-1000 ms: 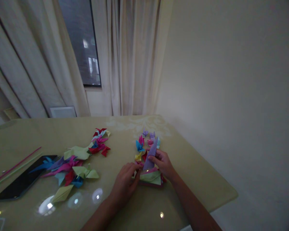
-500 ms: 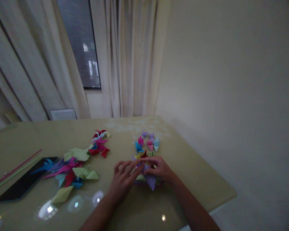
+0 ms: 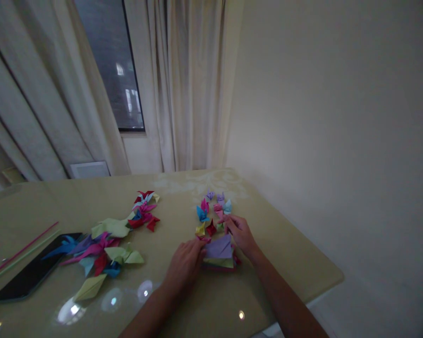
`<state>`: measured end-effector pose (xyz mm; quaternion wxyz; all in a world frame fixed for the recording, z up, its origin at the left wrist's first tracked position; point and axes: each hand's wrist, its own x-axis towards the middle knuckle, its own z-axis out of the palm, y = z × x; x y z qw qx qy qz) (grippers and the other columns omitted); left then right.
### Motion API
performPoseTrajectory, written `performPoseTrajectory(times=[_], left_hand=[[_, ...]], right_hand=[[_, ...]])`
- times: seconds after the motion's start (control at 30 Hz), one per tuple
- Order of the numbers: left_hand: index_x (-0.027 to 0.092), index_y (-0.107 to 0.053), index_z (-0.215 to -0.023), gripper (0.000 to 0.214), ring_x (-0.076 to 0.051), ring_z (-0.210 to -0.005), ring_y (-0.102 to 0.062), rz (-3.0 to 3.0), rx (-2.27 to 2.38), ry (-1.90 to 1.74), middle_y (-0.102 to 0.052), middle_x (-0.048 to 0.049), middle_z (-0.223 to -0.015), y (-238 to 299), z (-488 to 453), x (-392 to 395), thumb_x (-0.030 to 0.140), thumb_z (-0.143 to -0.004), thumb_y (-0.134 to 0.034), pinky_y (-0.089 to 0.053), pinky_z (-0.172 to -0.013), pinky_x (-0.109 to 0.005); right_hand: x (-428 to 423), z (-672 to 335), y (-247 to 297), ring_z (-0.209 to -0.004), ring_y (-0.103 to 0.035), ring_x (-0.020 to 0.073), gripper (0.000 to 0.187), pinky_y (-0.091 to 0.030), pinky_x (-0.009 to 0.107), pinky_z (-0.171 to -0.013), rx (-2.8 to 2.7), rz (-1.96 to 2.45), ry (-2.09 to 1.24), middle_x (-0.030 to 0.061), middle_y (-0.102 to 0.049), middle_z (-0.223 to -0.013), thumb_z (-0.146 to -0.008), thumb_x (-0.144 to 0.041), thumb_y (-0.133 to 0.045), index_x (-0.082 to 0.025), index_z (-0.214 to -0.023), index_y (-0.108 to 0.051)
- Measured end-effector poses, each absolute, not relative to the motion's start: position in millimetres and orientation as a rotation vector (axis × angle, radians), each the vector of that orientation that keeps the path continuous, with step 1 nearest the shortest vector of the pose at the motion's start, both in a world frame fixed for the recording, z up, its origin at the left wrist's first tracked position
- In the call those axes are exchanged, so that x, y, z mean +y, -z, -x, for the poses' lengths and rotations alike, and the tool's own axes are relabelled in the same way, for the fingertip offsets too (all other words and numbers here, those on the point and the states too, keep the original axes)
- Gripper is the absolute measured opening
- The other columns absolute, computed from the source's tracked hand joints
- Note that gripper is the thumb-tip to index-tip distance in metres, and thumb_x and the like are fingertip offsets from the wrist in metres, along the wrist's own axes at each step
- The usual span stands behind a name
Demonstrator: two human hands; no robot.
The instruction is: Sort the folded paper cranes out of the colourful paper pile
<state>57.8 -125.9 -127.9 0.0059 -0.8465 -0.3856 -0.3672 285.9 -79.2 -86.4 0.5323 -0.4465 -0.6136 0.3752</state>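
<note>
A sheet of purple paper (image 3: 219,248) lies with a visible crease on a small stack of coloured paper (image 3: 221,264). My left hand (image 3: 187,259) has its fingers closed at the sheet's left edge, beside something pink. Past the stack's far right corner, my right hand (image 3: 240,233) is raised with fingers pinched; what they hold, if anything, is hidden. Just left of it are a dark red folded paper piece (image 3: 210,228) and a yellow one (image 3: 200,230). Behind these stand a blue folded piece (image 3: 202,214), a pink one (image 3: 218,210) and small purple paper cranes (image 3: 221,197).
A loose heap of larger folded paper pieces (image 3: 100,249) spreads at the left, partly over a black flat device (image 3: 31,274). Pink and green thin sticks (image 3: 24,249) lie beyond it. The table's right edge (image 3: 296,227) runs near the wall.
The purple paper, earlier angled with a point toward me between both hands, now lies on the stack. My right hand has moved up and away; my left hand has drawn slightly back.
</note>
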Motion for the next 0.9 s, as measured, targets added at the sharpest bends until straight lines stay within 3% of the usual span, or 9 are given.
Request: performPoseTrajectory(times=[0.2,0.33,0.43,0.5,0.63,0.73,0.9], left_hand=[[0.021,-0.064,-0.135,0.033,-0.028,-0.104,-0.066,2.7,-1.27,0.735,-0.072,-0.012,-0.121,137.6,-62.7,-129.4,0.03,-0.104,-0.057,-0.051,-0.09,-0.042],[0.025,-0.061,-0.143,0.044,-0.028,-0.106,-0.063,2.647,-1.277,0.684,-0.07,-0.0118,-0.124,135.4,-61.4,-131.0,0.029,-0.1,-0.063,-0.051,-0.091,-0.043],[0.028,-0.067,-0.133,0.032,-0.026,-0.102,-0.064,2.599,-1.368,0.751,-0.07,-0.0083,-0.117,122.4,-49.2,-122.1,0.027,-0.104,-0.055,-0.051,-0.09,-0.041],[0.024,-0.07,-0.126,0.029,-0.026,-0.101,-0.064,2.442,-1.528,0.776,-0.07,-0.009,-0.113,112.1,-32.2,-109.5,0.024,-0.105,-0.05,-0.052,-0.091,-0.042],[0.013,-0.067,-0.129,0.034,-0.037,-0.115,-0.062,2.0,-1.808,0.595,-0.066,-0.02,-0.132,107.4,12.2,-84.1,0.021,-0.1,-0.05,-0.055,-0.091,-0.049],[0.011,-0.07,-0.122,0.036,-0.041,-0.11,-0.065,1.971,-1.909,0.49,-0.066,-0.0241,-0.131,118.5,35.8,-76.6,0.02,-0.1,-0.044,-0.057,-0.086,-0.054],[0.016,-0.073,-0.106,0.033,-0.032,-0.105,-0.069,2.185,-1.95,0.71,-0.072,-0.0163,-0.118,124.9,42.6,-74.6,0.017,-0.099,-0.04,-0.056,-0.093,-0.048]], right_hand=[[-76.2,-286.6,82.6,-0.049,-0.048,0.0137,0.061,-0.04,0.028,-0.056,-1.382,1.086,-0.82,-0.002,-0.053,-0.05,-0.092,-0.073,-0.062,-0.015,-0.08,-0.076],[-78.3,-284.7,82.9,-0.048,-0.047,0.013,0.062,-0.038,0.027,-0.054,-1.403,1.088,-0.843,-0.0022,-0.053,-0.049,-0.092,-0.074,-0.061,-0.015,-0.078,-0.074],[-78.5,-284.9,85.7,-0.048,-0.047,0.0126,0.06,-0.038,0.027,-0.053,-1.384,1.052,-0.864,-0.003,-0.054,-0.051,-0.094,-0.073,-0.059,-0.015,-0.087,-0.073],[-78.2,-285.0,88.5,-0.047,-0.046,0.0124,0.059,-0.037,0.026,-0.052,-1.369,1.023,-0.886,-0.0035,-0.055,-0.053,-0.096,-0.072,-0.057,-0.015,-0.096,-0.072],[-78.7,-283.5,93.6,-0.047,-0.047,0.0126,0.058,-0.035,0.026,-0.051,-1.375,1.029,-0.919,-0.0044,-0.054,-0.055,-0.099,-0.071,-0.053,-0.016,-0.103,-0.07],[-80.0,-281.7,94.7,-0.049,-0.048,0.0132,0.056,-0.035,0.026,-0.051,-1.398,1.054,-0.941,-0.0041,-0.054,-0.057,-0.101,-0.069,-0.05,-0.017,-0.105,-0.069],[-82.8,-279.8,92.7,-0.049,-0.044,0.0136,0.056,-0.033,0.027,-0.052,-1.419,1.08,-0.94,-0.0037,-0.055,-0.056,-0.103,-0.068,-0.048,-0.016,-0.106,-0.067]])
